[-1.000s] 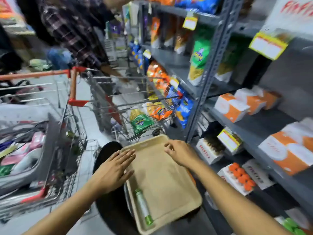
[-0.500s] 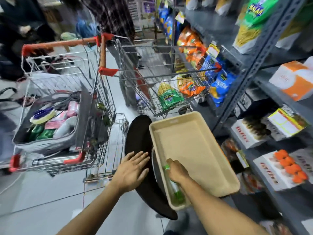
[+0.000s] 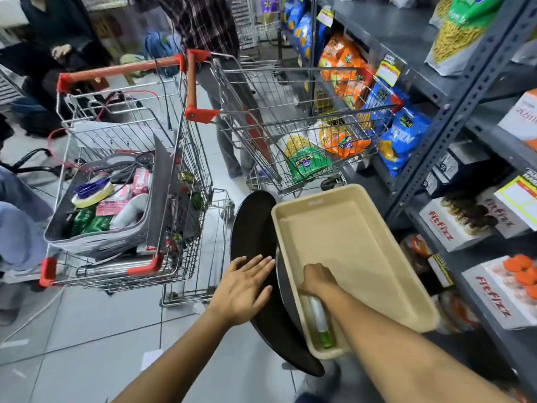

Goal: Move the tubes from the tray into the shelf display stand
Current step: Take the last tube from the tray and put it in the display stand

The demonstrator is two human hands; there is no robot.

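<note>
The right hand reaches into the near corner of the beige tray, its fingers curled down on the top end of the last green-capped tube lying along the tray's left wall; how firmly they grip, I cannot tell. The left hand rests flat and open on the black stool beside the tray. This looks like the pick-up step, and next the tube needs lifting clear and carrying right to the boxed stand on the shelf.

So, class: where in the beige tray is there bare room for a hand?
Most of the tray floor is bare, from the far rim to the right hand. Only the near left corner is crowded, where that hand meets the green-capped tube.
</note>
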